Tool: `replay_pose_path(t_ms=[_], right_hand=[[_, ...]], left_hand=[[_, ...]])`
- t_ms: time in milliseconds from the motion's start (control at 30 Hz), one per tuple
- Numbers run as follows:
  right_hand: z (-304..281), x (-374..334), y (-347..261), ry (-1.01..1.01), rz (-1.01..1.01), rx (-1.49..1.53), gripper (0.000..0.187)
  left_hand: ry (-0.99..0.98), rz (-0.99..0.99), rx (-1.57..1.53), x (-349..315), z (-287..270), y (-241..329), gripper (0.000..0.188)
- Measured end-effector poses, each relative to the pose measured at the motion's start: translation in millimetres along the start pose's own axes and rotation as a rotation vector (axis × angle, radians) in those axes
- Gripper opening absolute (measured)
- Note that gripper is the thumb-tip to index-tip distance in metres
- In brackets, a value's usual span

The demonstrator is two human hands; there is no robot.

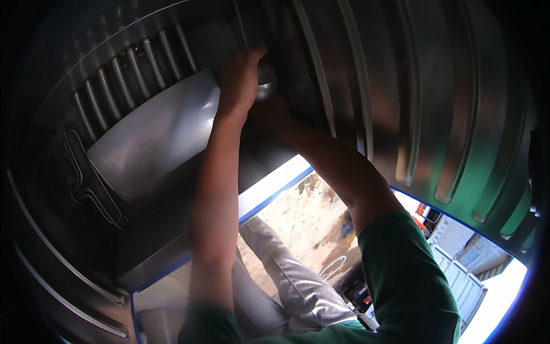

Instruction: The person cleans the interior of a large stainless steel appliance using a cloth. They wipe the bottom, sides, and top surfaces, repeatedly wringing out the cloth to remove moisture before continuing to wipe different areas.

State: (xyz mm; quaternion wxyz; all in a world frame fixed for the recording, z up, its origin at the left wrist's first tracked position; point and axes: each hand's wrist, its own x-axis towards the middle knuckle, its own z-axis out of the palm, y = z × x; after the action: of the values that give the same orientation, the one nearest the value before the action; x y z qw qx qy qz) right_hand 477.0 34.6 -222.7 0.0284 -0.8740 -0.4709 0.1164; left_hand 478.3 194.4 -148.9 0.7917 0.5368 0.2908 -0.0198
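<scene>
My left hand is raised against the dark metal wall, its fingers curled and the thumb pointing to the upper right. Against its palm side shows a shiny rounded metal piece, partly covered by the hand. What the curled fingers grip is hidden. Just below that piece, my right hand reaches in from the right, deep in shadow, so its fingers cannot be made out. A thin bright line, a wire or a seam, runs upward from above the left hand.
Ribbed shiny metal walls surround me. On the left are a row of raised ribs and a smooth curved metal panel. A blue-edged opening below shows sandy ground, my grey-trousered legs and pale containers.
</scene>
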Motion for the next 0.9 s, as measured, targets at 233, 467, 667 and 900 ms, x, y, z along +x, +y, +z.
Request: replay_pose_path(t_ms=[233, 467, 667, 900], right_hand=[[31, 23, -14, -0.378, 0.336, -0.022, 0.038], [6, 16, -18, -0.526, 0.240, 0.100, 0.042], [-23, 19, -25, -0.632, 0.217, 0.356, 0.035], [-55, -11, -20, -0.632, 0.160, 0.248, 0.017]], left_hand=[[-0.031, -0.036, 0.094, -10, 4, 10, 0.066], [-0.041, -0.011, 0.098, -12, 5, 8, 0.065], [0.025, 0.116, 0.048, -1, 9, -11, 0.054], [0.057, 0.095, 0.199, 11, 2, -28, 0.058]])
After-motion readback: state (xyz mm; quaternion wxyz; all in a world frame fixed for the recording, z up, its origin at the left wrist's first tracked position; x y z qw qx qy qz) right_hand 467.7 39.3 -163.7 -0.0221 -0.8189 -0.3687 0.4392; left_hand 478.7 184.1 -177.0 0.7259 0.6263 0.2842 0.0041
